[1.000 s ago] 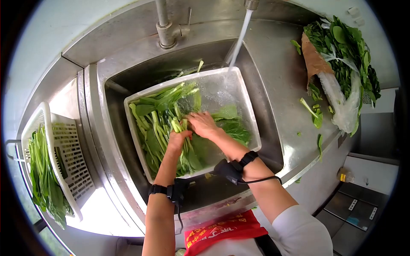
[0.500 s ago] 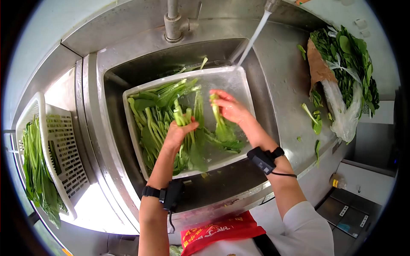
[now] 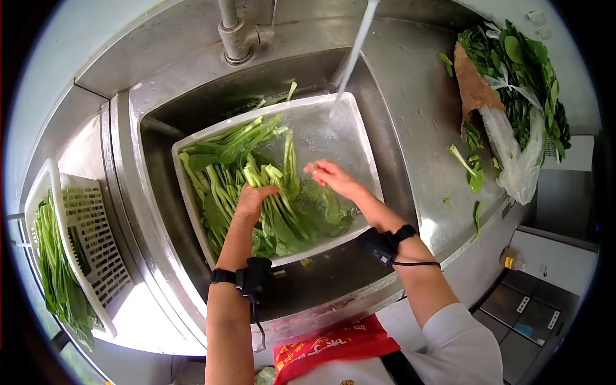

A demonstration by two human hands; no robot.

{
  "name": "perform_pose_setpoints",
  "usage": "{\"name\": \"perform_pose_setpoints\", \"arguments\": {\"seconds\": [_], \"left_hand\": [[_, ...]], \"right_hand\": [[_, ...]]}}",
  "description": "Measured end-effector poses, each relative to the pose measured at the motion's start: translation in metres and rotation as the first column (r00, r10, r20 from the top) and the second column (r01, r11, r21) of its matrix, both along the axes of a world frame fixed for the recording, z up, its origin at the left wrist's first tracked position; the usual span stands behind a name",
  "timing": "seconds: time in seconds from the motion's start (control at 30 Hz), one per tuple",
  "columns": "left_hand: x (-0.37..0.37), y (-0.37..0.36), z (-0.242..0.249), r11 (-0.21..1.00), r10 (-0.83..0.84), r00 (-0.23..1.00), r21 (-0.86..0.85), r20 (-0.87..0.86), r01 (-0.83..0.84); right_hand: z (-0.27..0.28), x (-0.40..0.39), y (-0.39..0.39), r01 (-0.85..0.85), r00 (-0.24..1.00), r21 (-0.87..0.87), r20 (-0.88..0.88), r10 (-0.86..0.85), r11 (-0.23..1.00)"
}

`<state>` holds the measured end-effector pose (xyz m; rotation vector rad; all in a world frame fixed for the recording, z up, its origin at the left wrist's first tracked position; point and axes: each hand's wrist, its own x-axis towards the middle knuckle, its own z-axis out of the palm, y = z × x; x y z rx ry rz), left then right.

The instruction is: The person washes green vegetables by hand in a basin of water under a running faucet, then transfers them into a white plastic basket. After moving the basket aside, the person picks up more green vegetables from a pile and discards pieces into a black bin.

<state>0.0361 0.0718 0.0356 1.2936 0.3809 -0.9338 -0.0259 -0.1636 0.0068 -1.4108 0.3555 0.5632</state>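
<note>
My left hand (image 3: 251, 197) is closed round a bunch of green leafy stalks (image 3: 273, 183), their pale cut ends pointing up, over the left half of a white tub (image 3: 378, 168). More stalks (image 3: 215, 186) lie beneath and beside it in the water. My right hand (image 3: 337, 179) is over the middle of the tub, its thumb and fingers pinched together; what sits between the fingertips is too small to make out. Just below that hand, a loose leafy stalk (image 3: 332, 208) lies blurred in the water.
The tub stands in a steel sink (image 3: 401, 192), with water (image 3: 353, 54) running into its far corner. Bagged greens (image 3: 532, 83) lie at the right, near loose leaves (image 3: 473, 173). A white basket (image 3: 96, 237) with greens (image 3: 58, 256) stands at the left.
The stalk upright in my right hand before is now lower, in the water under the hand. My left hand and its bunch have moved down onto the other stalks. The view has shifted slightly.
</note>
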Motion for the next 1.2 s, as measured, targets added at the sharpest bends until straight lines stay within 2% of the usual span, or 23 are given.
{"name": "perform_pose_setpoints", "arguments": {"seconds": [0.1,0.13,0.23,0.27,0.33,0.43,0.47,0.5,0.57,0.6,0.63,0.7,0.77,0.8,0.83,0.9,0.93,1.0,1.03,1.07,1.13,1.17,1.2], "left_hand": [[-0.002,-0.005,0.012,1.0,-0.027,1.0,-0.015,0.012,0.027],[-0.002,-0.005,0.009,0.997,-0.076,0.997,-0.026,0.001,0.076],[-0.005,-0.011,0.01,0.996,-0.023,0.999,-0.091,-0.024,0.02],[-0.005,-0.009,0.006,0.987,-0.017,0.999,-0.159,-0.045,0.009],[-0.008,-0.013,0.007,0.988,-0.01,1.0,-0.154,0.026,0.014],[-0.009,-0.013,0.006,0.984,0.016,0.999,-0.18,0.044,-0.008],[-0.009,-0.012,0.006,0.981,0.03,0.999,-0.195,0.035,-0.022],[-0.01,-0.011,0.005,0.977,0.044,0.999,-0.21,0.025,-0.038],[-0.011,-0.002,0.013,0.986,-0.018,1.0,-0.164,-0.005,0.017],[-0.012,0.003,0.014,0.986,-0.035,0.999,-0.162,-0.007,0.033],[-0.012,0.007,0.015,0.986,-0.049,0.999,-0.16,-0.007,0.047],[-0.014,0.01,0.017,0.974,0.004,1.0,-0.225,0.001,-0.004],[-0.016,0.015,0.006,0.964,0.038,0.999,-0.264,0.004,-0.036],[-0.016,0.016,0.005,0.962,0.032,0.999,-0.27,0.005,-0.03],[-0.015,0.019,0.005,0.964,0.04,0.999,-0.264,-0.008,-0.04],[-0.015,0.027,0.006,0.965,0.06,0.997,-0.253,-0.038,-0.068],[-0.016,0.031,0.005,0.962,0.083,0.996,-0.259,-0.037,-0.09],[-0.016,0.037,0.002,0.964,0.065,0.996,-0.253,-0.058,-0.077],[-0.015,0.038,0.001,0.965,0.054,0.997,-0.252,-0.063,-0.068],[-0.014,0.037,0.005,0.973,0.018,0.999,-0.23,-0.033,-0.025],[-0.012,0.035,0.014,0.968,-0.013,1.0,-0.25,-0.025,0.006],[-0.012,0.034,0.017,0.966,-0.031,0.999,-0.257,-0.023,0.024],[-0.012,0.034,0.02,0.971,-0.061,0.998,-0.233,-0.001,0.059]], "right_hand": [[0.014,0.009,0.019,0.233,0.972,0.09,-0.032,-0.231,0.968],[0.029,0.013,0.037,0.339,0.94,0.171,-0.031,-0.339,0.925],[0.03,0.019,0.074,0.359,0.921,0.116,0.117,-0.371,0.926],[0.02,0.02,0.085,0.437,0.892,0.109,0.079,-0.446,0.893],[0.01,0.024,0.105,0.614,0.788,0.079,-0.022,-0.615,0.785],[0.023,0.032,0.113,0.744,0.641,-0.019,-0.263,-0.721,0.668],[0.021,0.03,0.112,0.722,0.678,0.077,-0.276,-0.682,0.687],[0.007,0.029,0.11,0.63,0.774,-0.031,-0.051,-0.631,0.776],[-0.029,0.026,0.111,0.459,0.869,-0.302,0.346,-0.353,0.835],[-0.002,0.029,0.103,0.31,0.918,-0.546,0.384,-0.097,0.778],[0.017,0.036,0.092,0.325,0.907,-0.635,0.42,-0.04,0.701],[0.009,0.056,0.08,0.635,0.769,-0.499,0.476,-0.426,0.59],[0.003,0.076,0.073,0.589,0.792,-0.319,0.047,-0.608,0.743],[0.001,0.08,0.066,0.505,0.851,-0.199,-0.05,-0.523,0.84],[-0.001,0.078,0.06,0.502,0.864,-0.009,-0.031,-0.502,0.865],[-0.002,0.071,0.048,0.43,0.885,0.359,0.017,-0.466,0.829],[-0.002,0.066,0.042,0.528,0.841,0.26,-0.027,-0.54,0.809],[-0.007,0.047,0.027,0.418,0.908,-0.043,0.039,-0.417,0.907],[-0.016,0.041,0.015,0.352,0.936,-0.198,0.061,-0.347,0.915],[-0.037,0.036,0.001,0.056,0.997,-0.541,-0.012,-0.074,0.839],[-0.014,0.03,-0.01,0.007,0.989,-0.201,-0.14,-0.036,0.98],[0.001,0.027,-0.013,-0.001,0.98,-0.012,-0.198,-0.002,1.0],[0.015,0.027,-0.018,-0.035,0.982,0.175,-0.176,0.066,0.984]]}}
